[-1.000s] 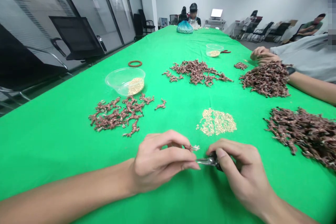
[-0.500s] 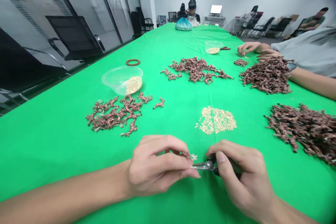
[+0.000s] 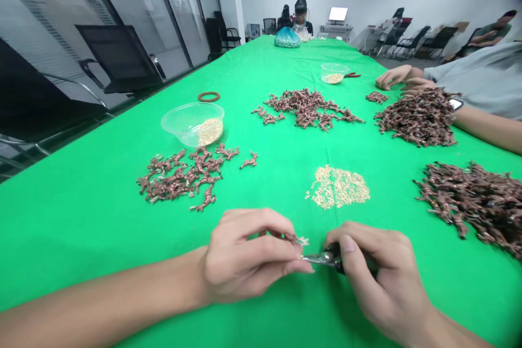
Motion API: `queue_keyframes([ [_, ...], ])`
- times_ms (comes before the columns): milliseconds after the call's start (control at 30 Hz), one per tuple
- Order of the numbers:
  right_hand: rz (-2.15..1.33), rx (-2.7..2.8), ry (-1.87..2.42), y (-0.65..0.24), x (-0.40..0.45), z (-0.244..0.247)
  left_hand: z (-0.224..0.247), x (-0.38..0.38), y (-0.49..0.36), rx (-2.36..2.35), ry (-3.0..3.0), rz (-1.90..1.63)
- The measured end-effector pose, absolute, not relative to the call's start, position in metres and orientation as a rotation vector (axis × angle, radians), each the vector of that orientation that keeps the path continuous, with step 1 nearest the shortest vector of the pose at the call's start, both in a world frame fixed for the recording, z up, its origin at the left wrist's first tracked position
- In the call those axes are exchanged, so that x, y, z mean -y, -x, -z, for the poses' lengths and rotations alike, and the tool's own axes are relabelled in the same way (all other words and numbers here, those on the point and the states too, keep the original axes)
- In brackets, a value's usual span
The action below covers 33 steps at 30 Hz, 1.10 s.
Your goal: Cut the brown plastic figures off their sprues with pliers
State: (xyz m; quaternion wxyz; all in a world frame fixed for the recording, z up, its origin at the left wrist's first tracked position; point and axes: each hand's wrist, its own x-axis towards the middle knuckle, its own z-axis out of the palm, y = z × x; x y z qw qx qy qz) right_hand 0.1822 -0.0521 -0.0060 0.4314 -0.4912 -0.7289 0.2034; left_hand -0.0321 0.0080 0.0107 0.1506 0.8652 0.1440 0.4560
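My left hand (image 3: 250, 258) is closed on a small brown animal figurine (image 3: 302, 241); its pale end pokes out past the index finger and the rest is mostly hidden. In my right hand (image 3: 381, 269) is a pair of pliers (image 3: 320, 259) with dark handles. The metal jaws reach the left thumb and fingertips; what lies between the jaws is too small to make out. Beyond my hands small gold-coloured pieces (image 3: 346, 187) are spread on the green cloth (image 3: 277, 185). A loose pile of brown animal figurines (image 3: 173, 182) lies ahead of my left hand.
A clear plastic bowl (image 3: 173, 122) holds more gold pieces, with a brown ring (image 3: 209, 97) behind it. More figurine piles (image 3: 304, 106) lie mid-table and at right (image 3: 473, 196). A co-worker's hands (image 3: 393, 76) rest near another bowl (image 3: 326, 70) and red-handled pliers (image 3: 353, 75).
The view has shifted slightly, so everything sits a little further right. The plier handles look a bit closer together. Both hands keep their hold, and the co-worker's hand has moved slightly.
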Motion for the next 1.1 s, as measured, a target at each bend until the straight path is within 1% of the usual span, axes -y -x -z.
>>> queue_keyframes([
  [133,-0.549,1.794,1.241,-0.182,0.052,0.004,-0.01,-0.008,0.033,-0.478,-2.529,-1.292],
  [400,-0.64,1.784,1.308,-0.184,0.052,0.005,-0.009,-0.009,0.033,-0.404,-2.522,-1.281],
  [667,-0.65,1.767,1.332,-0.18,0.051,0.006,-0.007,-0.01,0.034,-0.349,-2.498,-1.255],
  [767,-0.646,1.769,1.362,-0.181,0.051,0.006,-0.007,-0.01,0.033,-0.407,-2.459,-1.241],
  [933,-0.608,1.709,1.436,-0.19,0.047,0.007,-0.008,-0.008,0.027,-0.526,-2.191,-1.241],
  [1100,-0.428,1.756,1.465,-0.204,0.043,0.01,-0.004,0.005,0.021,-0.751,-1.774,-0.992],
])
